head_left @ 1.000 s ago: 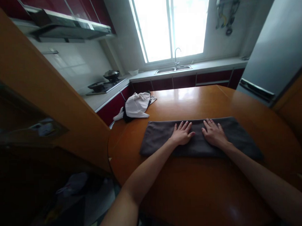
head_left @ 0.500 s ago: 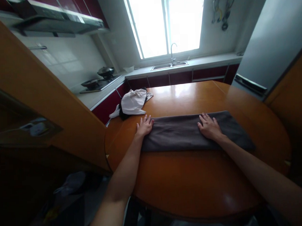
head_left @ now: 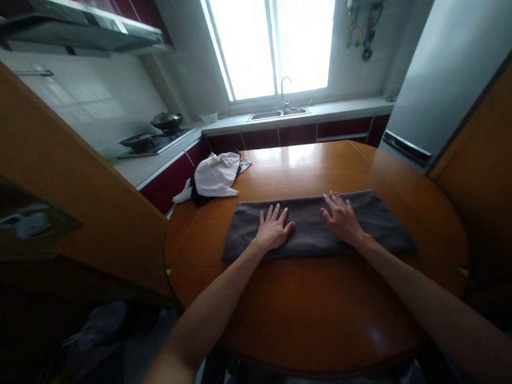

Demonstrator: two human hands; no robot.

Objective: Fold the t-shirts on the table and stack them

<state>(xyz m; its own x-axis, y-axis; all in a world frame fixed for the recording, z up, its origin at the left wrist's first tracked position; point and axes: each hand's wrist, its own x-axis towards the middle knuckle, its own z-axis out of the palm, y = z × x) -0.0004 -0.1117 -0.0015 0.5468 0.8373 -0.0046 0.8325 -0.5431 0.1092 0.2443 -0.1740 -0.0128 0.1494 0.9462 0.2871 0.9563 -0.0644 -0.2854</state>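
A dark grey cloth (head_left: 306, 226), folded into a long flat strip, lies across the wooden table (head_left: 320, 302). On its left half my left hand (head_left: 273, 231) rests palm down, fingers spread. My right hand (head_left: 341, 215) lies on the cloth right of its middle, fingers stretched toward the far edge. Neither hand grips anything. The kind of cloth item cannot be made out from its folds.
A crumpled white and black garment (head_left: 216, 175) sits at the table's far left edge. Beyond are a sink (head_left: 265, 116), a stove with pans (head_left: 167, 121) and a window. A fridge (head_left: 429, 77) stands at right, a wooden panel (head_left: 68, 166) at left.
My left hand has moved right, from the cloth's left end further onto its surface. My right hand stays on the cloth, with little shift. The camera view has turned slightly right.
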